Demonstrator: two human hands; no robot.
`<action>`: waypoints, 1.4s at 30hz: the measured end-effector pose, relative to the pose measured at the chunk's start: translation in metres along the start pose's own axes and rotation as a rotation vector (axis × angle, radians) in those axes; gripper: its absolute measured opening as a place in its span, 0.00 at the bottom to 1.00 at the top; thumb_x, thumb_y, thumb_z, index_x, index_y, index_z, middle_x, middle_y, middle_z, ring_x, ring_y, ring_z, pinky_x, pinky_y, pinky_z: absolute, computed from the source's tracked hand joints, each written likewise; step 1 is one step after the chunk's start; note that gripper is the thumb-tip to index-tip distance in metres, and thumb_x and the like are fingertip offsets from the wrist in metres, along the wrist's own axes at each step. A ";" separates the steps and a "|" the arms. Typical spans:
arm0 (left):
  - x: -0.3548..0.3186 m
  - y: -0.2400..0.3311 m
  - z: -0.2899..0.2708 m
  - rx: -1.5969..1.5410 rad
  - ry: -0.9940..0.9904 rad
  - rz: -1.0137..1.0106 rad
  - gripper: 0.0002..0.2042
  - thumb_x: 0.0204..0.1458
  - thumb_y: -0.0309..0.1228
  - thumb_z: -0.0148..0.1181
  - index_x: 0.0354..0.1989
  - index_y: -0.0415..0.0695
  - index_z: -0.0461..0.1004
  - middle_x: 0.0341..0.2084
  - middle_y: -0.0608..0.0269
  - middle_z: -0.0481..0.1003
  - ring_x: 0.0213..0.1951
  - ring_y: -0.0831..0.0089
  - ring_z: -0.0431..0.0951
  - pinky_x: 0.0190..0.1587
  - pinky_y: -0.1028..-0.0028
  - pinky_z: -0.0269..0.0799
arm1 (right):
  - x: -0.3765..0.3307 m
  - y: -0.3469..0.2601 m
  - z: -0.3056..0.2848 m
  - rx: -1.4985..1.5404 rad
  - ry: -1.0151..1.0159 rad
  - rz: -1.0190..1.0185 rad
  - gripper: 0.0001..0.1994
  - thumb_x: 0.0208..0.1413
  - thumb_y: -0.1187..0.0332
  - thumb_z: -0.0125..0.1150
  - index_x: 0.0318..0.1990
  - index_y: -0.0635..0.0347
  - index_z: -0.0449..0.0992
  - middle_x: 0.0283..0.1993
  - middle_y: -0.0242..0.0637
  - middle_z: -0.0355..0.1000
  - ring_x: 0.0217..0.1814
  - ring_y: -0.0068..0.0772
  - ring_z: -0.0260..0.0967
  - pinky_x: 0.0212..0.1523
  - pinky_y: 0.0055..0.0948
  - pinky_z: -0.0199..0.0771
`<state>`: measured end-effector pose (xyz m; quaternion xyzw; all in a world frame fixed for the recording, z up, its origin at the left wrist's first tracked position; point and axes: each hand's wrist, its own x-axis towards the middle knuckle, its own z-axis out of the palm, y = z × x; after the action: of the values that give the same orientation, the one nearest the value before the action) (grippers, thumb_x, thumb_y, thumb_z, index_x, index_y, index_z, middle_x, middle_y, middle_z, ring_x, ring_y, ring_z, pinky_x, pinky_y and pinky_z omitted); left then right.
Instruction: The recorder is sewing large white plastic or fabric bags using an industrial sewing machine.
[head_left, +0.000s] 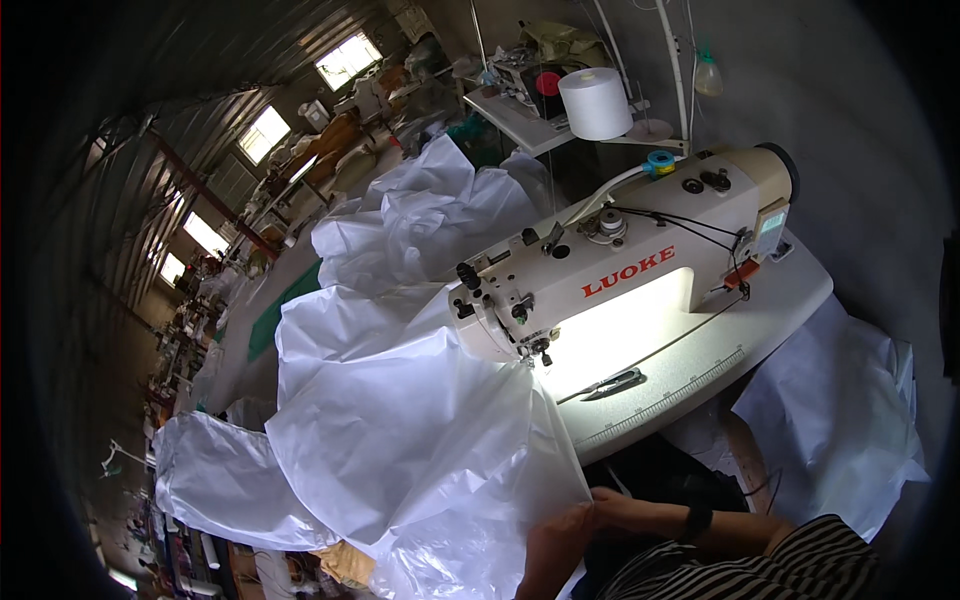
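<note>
A large white plastic sheet (390, 430) lies crumpled across the left of the sewing machine (630, 240) and hangs over the front edge. Its upper part runs under the machine's needle area (530, 355). At the sheet's lower right edge my left hand (558, 535) and my right hand (615, 510) come together, both closed on the sheet's edge. The fingertips are partly hidden by each other and by shadow. A black band (697, 521) circles my right wrist. Thread snips (613, 383) rest on the lit machine bed, right of the needle.
A white thread cone (595, 103) stands behind the machine. More white sheeting (835, 410) hangs at the right. A bulky white heap (430, 215) lies beyond the machine. A small shelf (520, 120) carries assorted items. Cluttered materials (200, 350) fill the left.
</note>
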<state>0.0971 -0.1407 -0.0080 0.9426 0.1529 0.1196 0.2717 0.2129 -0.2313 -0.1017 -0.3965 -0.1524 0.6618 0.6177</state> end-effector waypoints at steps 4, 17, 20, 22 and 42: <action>-0.002 0.011 0.007 0.072 0.015 -0.033 0.05 0.59 0.31 0.55 0.32 0.48 0.75 0.21 0.58 0.76 0.23 0.58 0.79 0.24 0.62 0.74 | 0.000 -0.078 0.004 -0.819 0.397 -0.411 0.24 0.63 0.60 0.53 0.62 0.66 0.64 0.31 0.44 0.76 0.32 0.37 0.77 0.35 0.36 0.76; -0.006 0.000 -0.004 -0.025 0.095 0.018 0.10 0.50 0.28 0.61 0.42 0.47 0.76 0.28 0.57 0.78 0.30 0.57 0.80 0.33 0.62 0.76 | 0.004 -0.059 0.017 -1.801 0.610 -0.396 0.26 0.57 0.68 0.54 0.64 0.64 0.64 0.25 0.38 0.75 0.22 0.38 0.75 0.21 0.36 0.73; 0.008 -0.019 -0.033 0.214 0.491 -0.078 0.19 0.44 0.27 0.68 0.47 0.44 0.75 0.46 0.53 0.76 0.47 0.52 0.76 0.49 0.60 0.73 | -0.005 -0.057 0.022 -1.818 0.623 -0.430 0.26 0.55 0.69 0.54 0.63 0.65 0.65 0.24 0.35 0.75 0.20 0.33 0.74 0.19 0.33 0.72; 0.023 -0.039 -0.044 0.273 0.506 -0.071 0.22 0.46 0.33 0.68 0.53 0.46 0.74 0.59 0.53 0.67 0.61 0.44 0.65 0.58 0.49 0.64 | -0.009 -0.052 0.025 -1.829 0.612 -0.442 0.27 0.53 0.71 0.53 0.64 0.66 0.64 0.23 0.32 0.74 0.20 0.32 0.74 0.19 0.32 0.72; 0.142 -0.145 -0.044 0.377 0.219 -0.214 0.24 0.56 0.44 0.58 0.61 0.52 0.69 0.64 0.58 0.62 0.69 0.49 0.53 0.63 0.36 0.49 | 0.097 -0.125 0.005 -1.856 0.675 -0.528 0.17 0.57 0.69 0.53 0.53 0.67 0.71 0.22 0.36 0.76 0.22 0.38 0.76 0.21 0.35 0.73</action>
<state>0.1829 0.0470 -0.0315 0.9365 0.3000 0.1609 0.0839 0.3034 -0.1150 -0.0449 -0.8382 -0.5054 -0.0205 0.2037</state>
